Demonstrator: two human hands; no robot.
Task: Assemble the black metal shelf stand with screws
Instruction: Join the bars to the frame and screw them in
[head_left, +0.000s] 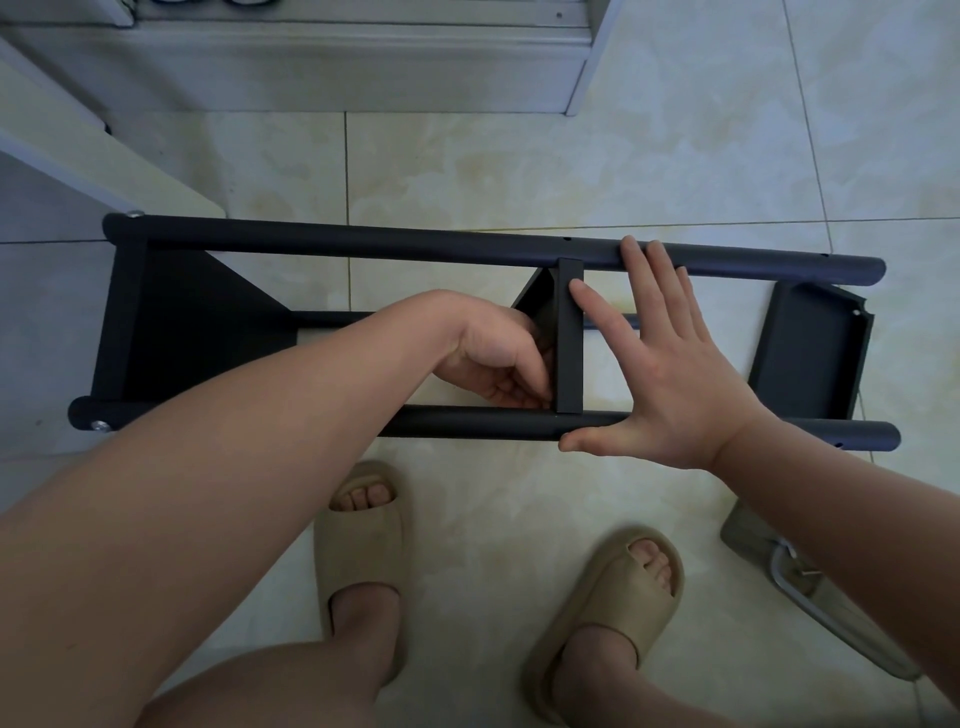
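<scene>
On pale tiled floor (519, 171) | black tubular metal shelf stand (363, 244) lies on side | L-end black shelf panel (197, 332) fixed w/ silver screws (100, 426) | mid black panel (569, 338) slotted in, prob. unscrewed | R-end black tray (810, 353) loose | L hand (493, 358) curled at mid panel, grip can't tell | R hand (670, 374) flat, fingers splayed across stand

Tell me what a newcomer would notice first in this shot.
The black shelf frame lies on its side across the tiled floor, mid-view. The right hand spreads flat over both tubes beside the middle shelf; the left hand curls in against its other side. A tilted black panel sits at the frame's right end.
</scene>
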